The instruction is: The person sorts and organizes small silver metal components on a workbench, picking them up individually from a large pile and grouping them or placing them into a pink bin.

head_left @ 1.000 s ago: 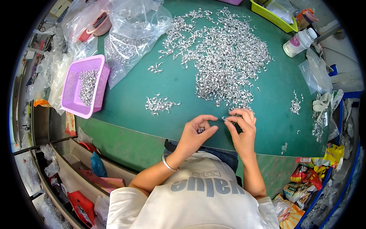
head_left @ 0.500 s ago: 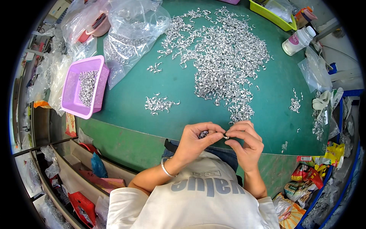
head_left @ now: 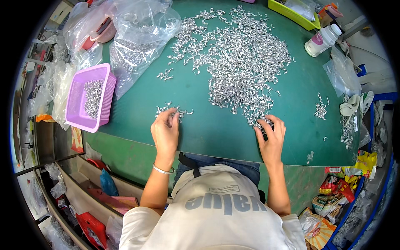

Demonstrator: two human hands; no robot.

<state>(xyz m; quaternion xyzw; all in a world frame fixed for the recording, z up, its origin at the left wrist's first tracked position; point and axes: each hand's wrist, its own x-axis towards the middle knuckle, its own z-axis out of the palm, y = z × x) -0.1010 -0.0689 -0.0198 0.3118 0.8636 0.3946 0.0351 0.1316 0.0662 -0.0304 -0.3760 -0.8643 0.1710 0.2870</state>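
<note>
Small curved silvery metal pieces lie in a big heap (head_left: 246, 62) on the green tabletop. At the heap's near end is my right hand (head_left: 271, 139), its thumb and fingers apart and the fingertips among the pieces. To the left, my left hand (head_left: 165, 133) reaches over a small pile of the same pieces (head_left: 185, 111). Its fingers are curled, with the thumb tip close to the index finger; whatever lies between them is hidden. A bracelet circles the left wrist.
A purple basket (head_left: 106, 100) with metal pieces stands at the left, beside clear plastic bags (head_left: 137, 54). At the far right are a green-yellow tray (head_left: 287, 12) and a white bottle (head_left: 323, 41). A few pieces (head_left: 320, 109) lie near the right edge.
My hands were together at the table's near edge, fingering a small piece. Now they are apart: the left has moved to the small pile, the right to the heap's near end.
</note>
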